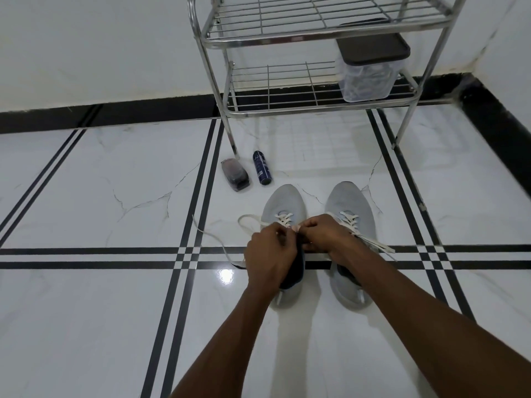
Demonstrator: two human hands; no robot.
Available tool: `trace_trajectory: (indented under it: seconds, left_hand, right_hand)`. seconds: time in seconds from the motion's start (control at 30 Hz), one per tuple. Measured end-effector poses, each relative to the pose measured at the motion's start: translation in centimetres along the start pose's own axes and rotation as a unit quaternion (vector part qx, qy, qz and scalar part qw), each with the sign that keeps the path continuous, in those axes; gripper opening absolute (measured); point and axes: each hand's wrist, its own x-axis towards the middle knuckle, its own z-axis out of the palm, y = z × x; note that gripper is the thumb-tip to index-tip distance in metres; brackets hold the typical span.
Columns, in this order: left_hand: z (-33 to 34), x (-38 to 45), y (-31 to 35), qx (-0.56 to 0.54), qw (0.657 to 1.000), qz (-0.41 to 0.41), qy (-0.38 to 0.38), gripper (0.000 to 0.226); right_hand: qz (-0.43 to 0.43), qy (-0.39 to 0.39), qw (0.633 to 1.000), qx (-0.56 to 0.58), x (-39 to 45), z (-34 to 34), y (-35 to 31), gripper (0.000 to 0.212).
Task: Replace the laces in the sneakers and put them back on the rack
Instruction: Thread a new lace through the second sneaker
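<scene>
Two grey sneakers stand side by side on the tiled floor, toes pointing away from me. Over the tongue of the left sneaker [286, 201], my left hand [271, 252] and my right hand [321, 235] meet with fingers curled, both pinching its white lace [247, 221]. That lace loops out to the left and trails across the floor. The right sneaker [349, 201] is laced, and its loose white lace ends [379, 245] lie off to its right. A metal wire shoe rack [287, 71] stands beyond the shoes against the wall.
A clear plastic box with a dark lid [369, 67] sits on the rack's lower shelf at right. On the floor by the rack's front-left leg lie a dark blue spray can [262, 168] and a small clear case [235, 175]. Walls close the corner at right.
</scene>
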Motion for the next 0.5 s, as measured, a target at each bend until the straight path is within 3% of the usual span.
trace_trajectory:
  seconds: [0.1,0.17,0.23,0.27,0.33,0.43,0.5]
  left_hand:
    - [0.6,-0.6,-0.3,0.019,0.999,0.003,-0.032,0.048]
    - [0.7,-0.6,-0.7,0.006,0.999,-0.009,-0.030,0.051]
    - [0.6,-0.5,-0.9,-0.014,0.999,-0.018,-0.026,0.049]
    - [0.6,-0.5,-0.9,-0.018,0.999,-0.021,-0.027,0.048]
    - [0.5,-0.5,-0.5,-0.021,0.999,-0.026,-0.028,0.044]
    - [0.5,-0.6,0.0,-0.005,0.999,-0.025,-0.035,0.040]
    - [0.5,-0.6,-0.2,-0.003,0.999,-0.020,-0.040,0.036]
  right_hand:
    - [-0.046,0.033,0.996,-0.066,-0.1,-0.9,-0.9,0.010]
    - [-0.113,0.171,0.976,-0.068,0.2,-2.8,-1.6,0.012]
    - [-0.189,0.329,0.923,-0.068,0.6,-5.3,-2.1,0.014]
    - [-0.219,0.352,0.906,-0.084,0.9,-6.0,-1.9,0.014]
    - [-0.255,0.268,0.915,-0.160,0.7,-5.8,-1.5,0.024]
    - [-0.227,0.051,0.927,-0.293,0.2,-2.7,-0.3,0.026]
    - [-0.216,0.025,0.903,-0.371,0.1,-0.9,0.6,0.015]
